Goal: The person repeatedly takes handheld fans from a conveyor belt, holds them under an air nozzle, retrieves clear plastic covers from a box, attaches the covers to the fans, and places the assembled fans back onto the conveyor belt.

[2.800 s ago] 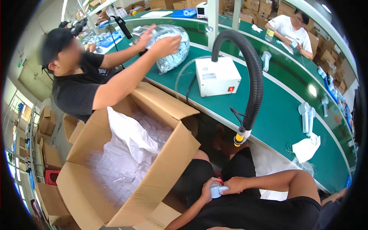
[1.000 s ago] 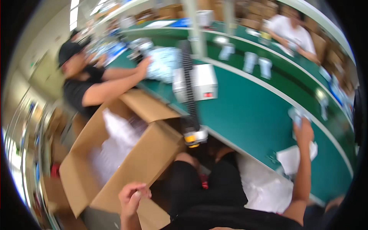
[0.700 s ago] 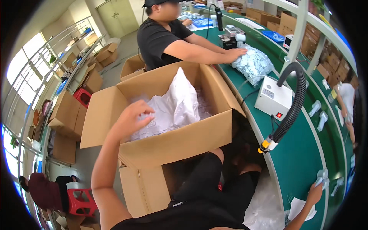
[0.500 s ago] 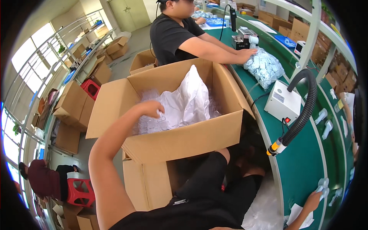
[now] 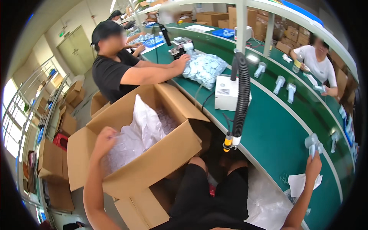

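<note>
My left hand (image 5: 104, 142) is raised over the left side of an open cardboard box (image 5: 153, 168), its fingers closed on what looks like a small clear plastic piece, blurred at the fingertips. Many similar clear plastic pieces (image 5: 119, 155) fill the box around a crumpled white sheet (image 5: 147, 124). Over the green workbench (image 5: 268, 134) on the right, my right hand (image 5: 313, 165) grips a pale blue plastic part (image 5: 312, 142) with a round head and a handle. A second pale blue piece seems to be beside it, partly hidden.
A white machine (image 5: 226, 94) with a black flexible hose (image 5: 242, 99) stands on the bench. Behind it lies a bag of pale blue parts (image 5: 207, 69), touched by a co-worker (image 5: 115, 69). More pale blue parts (image 5: 279, 85) lie along the conveyor. Another person (image 5: 316, 63) sits across.
My view has swung to the right, so the box appears further left. My left hand has lifted from among the clear pieces. The right hand still holds the pale blue part.
</note>
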A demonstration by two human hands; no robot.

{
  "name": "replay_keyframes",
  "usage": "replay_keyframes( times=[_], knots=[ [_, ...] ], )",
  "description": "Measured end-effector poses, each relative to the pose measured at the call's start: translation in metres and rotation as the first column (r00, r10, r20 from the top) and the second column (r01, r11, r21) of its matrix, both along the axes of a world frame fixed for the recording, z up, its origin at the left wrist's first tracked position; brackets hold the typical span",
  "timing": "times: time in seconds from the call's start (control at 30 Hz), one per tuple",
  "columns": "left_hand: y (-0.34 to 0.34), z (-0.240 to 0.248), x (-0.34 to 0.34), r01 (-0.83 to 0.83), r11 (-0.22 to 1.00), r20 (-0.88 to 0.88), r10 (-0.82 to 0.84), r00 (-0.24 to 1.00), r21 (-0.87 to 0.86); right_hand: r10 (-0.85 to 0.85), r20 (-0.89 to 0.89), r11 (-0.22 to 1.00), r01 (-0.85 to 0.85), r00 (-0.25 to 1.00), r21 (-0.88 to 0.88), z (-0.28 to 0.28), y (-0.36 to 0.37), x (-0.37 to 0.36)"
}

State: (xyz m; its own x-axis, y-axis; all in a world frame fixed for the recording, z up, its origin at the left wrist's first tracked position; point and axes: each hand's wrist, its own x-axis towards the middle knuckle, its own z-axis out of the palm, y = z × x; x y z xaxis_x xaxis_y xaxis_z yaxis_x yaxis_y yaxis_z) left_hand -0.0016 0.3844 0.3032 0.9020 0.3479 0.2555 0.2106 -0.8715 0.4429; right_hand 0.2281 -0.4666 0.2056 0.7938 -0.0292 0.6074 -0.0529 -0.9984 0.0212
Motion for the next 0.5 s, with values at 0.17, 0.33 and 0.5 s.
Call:
replay_keyframes(
  times=[0.17,0.33,0.5],
  knots=[
    [-0.115,0.065,-0.034,0.365,0.424,0.488,0.229,0.842,-0.829,0.269,0.168,0.153,-0.214,0.948,0.965,0.064,0.094,-0.082],
    [-0.217,-0.010,-0.011,0.600,-0.171,0.619,-0.335,0.710,-0.781,0.632,0.218,-0.545,0.227,0.744,0.807,0.018,0.232,-0.101],
    [-0.305,-0.100,0.012,0.319,-0.103,0.333,-0.401,0.853,-0.942,0.827,0.017,-0.291,0.402,0.561,0.868,-0.018,0.336,-0.110]
  ],
)
